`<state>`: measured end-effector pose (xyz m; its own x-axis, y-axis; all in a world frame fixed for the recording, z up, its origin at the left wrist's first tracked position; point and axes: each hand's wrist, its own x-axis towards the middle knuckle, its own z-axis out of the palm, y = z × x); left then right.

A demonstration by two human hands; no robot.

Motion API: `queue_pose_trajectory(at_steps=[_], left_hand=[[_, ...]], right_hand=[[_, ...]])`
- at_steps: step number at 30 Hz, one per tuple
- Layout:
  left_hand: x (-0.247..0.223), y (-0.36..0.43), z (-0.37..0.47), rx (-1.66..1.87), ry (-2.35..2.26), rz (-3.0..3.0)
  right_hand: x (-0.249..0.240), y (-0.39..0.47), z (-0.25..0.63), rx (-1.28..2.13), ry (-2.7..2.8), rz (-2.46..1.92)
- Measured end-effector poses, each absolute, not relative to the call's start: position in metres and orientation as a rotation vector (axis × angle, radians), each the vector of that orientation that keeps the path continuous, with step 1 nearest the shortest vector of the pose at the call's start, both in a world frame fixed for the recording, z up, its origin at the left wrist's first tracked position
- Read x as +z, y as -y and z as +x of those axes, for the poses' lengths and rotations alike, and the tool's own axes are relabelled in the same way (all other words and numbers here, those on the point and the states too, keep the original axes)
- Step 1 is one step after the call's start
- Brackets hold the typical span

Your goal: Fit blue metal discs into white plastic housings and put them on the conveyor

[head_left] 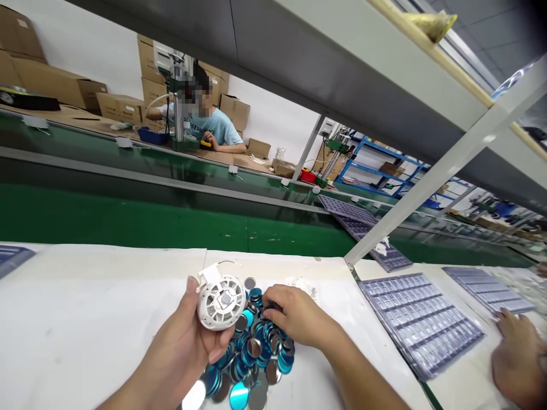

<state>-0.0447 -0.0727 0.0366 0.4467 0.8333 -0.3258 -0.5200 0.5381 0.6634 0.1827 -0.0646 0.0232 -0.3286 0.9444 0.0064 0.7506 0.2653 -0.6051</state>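
Observation:
My left hand (188,336) is closed around a white round plastic housing (222,303) with spoke-like openings, a small square centre and a thin wire at its top. Beside it, a heap of small round mirror discs (252,347) lies on the white table covering, some silvery and others faced with blue film. At the heap's upper right, my right hand (294,313) reaches in with fingers curled and thumb close to them. Its fingertips are among the discs, and whatever they pinch is hidden.
A purple-blue compartment tray (423,319) lies to the right, near another person's hand (517,353). A slanted white post (427,188) meets the table edge. Beyond the green conveyor (171,219), a person in a light blue shirt (220,130) sits by a bench press.

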Motion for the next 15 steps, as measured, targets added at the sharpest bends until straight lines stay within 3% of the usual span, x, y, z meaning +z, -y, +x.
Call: queue_pose_trajectory(at_steps=[8, 12, 15], left_hand=[[0.022, 0.073, -0.047, 0.877, -0.551, 0.638], [0.027, 0.073, -0.044, 0.870, -0.587, 0.709], [0.029, 0.075, -0.042, 0.864, -0.610, 0.715]], right_hand=[[0.025, 0.071, 0.183, 0.973, 1.892, -1.455], [0.028, 0.077, 0.177, 1.393, 1.408, -1.104], [0.028, 0.083, 0.173, 1.513, 1.265, -0.873]])
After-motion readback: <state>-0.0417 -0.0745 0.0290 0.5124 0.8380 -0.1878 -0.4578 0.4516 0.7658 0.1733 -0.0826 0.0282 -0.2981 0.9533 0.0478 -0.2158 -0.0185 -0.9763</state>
